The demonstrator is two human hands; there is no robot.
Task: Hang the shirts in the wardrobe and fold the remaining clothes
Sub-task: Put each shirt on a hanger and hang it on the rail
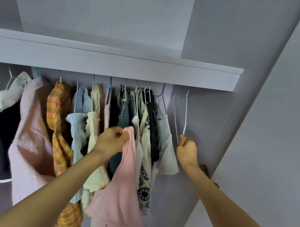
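Two hands — shirt [120, 175], hanger [185, 113].

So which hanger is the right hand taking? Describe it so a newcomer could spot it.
Find the shelf over the row of hanging clothes and follow the row to its right end. Past the grey top hang two bare hangers; the right hand grips the white hanger. No garment hangs on it.

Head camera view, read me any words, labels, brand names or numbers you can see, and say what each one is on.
None: nothing readable shows. The pink shirt held by the left hand, the white hanger gripped by the right hand, and the hanging clothes show only patterns, no text.
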